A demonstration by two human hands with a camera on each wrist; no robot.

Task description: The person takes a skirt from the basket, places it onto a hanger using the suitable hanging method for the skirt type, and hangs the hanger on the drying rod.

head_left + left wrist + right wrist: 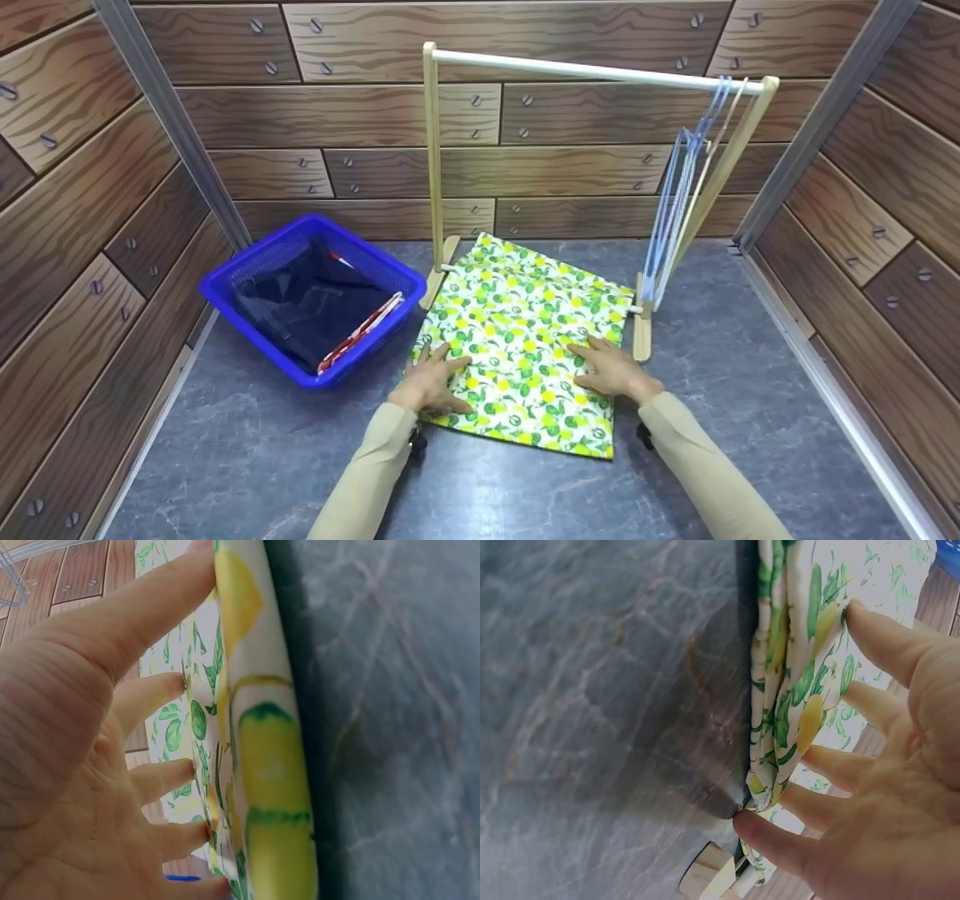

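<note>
A white cloth with a lemon and leaf print [517, 352] lies folded on the grey marbled surface, its far part over the low bar of a small clothes rack [600, 71]. My left hand [431, 382] rests on the cloth's left side with fingers spread. On the right side my right hand [611, 369] touches the cloth, fingers also spread. The left wrist view shows the thumb and fingertips against the folded cloth [262, 765]. Stacked fold layers of the cloth [780, 690] show in the right wrist view, with fingertips along them.
A blue plastic basket [307, 379] stands to the left, holding dark cloth [315, 300] and red and white hangers [360, 334]. Blue and white hangers [679, 202] hang at the rack's right end. Wood-patterned walls [360, 112] enclose three sides.
</note>
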